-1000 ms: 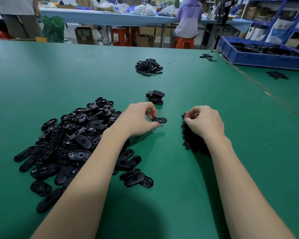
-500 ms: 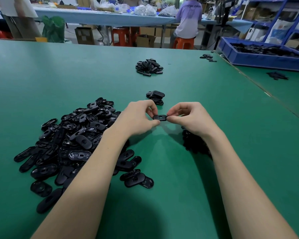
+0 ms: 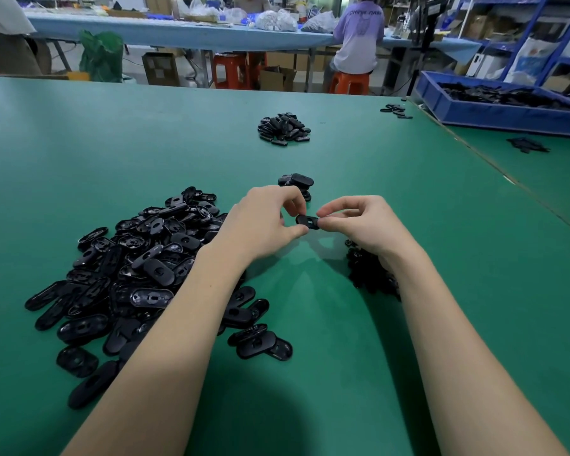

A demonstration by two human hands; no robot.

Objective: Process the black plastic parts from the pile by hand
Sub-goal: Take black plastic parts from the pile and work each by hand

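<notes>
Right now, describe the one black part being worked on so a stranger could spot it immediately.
Start at the green table and the big pile of black parts on its left side. Just right of that pile, both hands meet above the table. The small oval black part pinched between the left hand and right hand is the only one lifted off the table.

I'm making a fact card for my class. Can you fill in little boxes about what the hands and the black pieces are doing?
left hand: pinches one end of the small black part
right hand: pinches the other end
held part: above the green table, between both hands
big pile: under the left forearm
small dark heap: under the right wrist
finished-looking stack: just beyond the hands
far heap: farther back
blue bin: far right, holds black parts
</notes>
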